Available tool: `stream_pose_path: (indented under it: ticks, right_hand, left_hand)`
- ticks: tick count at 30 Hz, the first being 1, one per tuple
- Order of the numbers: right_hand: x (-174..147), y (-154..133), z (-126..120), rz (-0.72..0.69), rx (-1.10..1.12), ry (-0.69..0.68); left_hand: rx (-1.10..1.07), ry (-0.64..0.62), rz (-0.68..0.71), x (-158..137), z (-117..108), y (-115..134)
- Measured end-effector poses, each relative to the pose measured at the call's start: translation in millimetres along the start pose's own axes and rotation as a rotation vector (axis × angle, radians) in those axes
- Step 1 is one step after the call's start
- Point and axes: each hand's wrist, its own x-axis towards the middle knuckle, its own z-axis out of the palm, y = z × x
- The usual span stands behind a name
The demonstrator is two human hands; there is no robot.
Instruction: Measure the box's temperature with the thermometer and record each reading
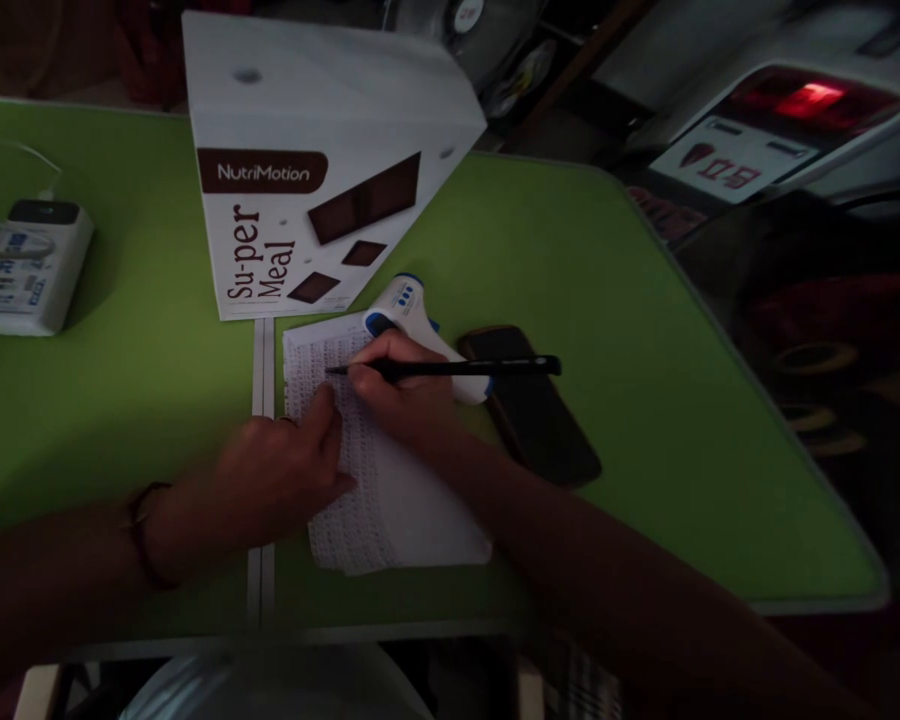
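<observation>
A black pen (510,366) is pinched in my right hand (412,390), its tip on a sheet of paper (435,520) covered on the left with rows of small handwriting. My left hand (285,470) rests on the sheet's left part, index finger and thumb apart and the other fingers bent, holding nothing. Just beyond my right hand lies a white and blue infrared thermometer (401,300), partly hidden by that hand. A dark phone (544,420) lies to the right of the paper, under the line of the pen's rear end.
A white NutriMotion box (330,110) stands behind the paper on the green table (682,450). At the left is a white power bank-like block (34,270) with a cable. A machine with a red-lit display (810,100) stands beyond the table's right edge.
</observation>
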Motion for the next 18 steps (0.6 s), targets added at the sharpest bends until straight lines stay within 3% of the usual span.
stream_pose_path:
  ticks: [18]
  right_hand:
    - [0.3,0.3,-1.1,-0.019,-0.027,-0.051]
  left_hand:
    - [0.026,-0.02,0.0,0.6,0.7,0.5]
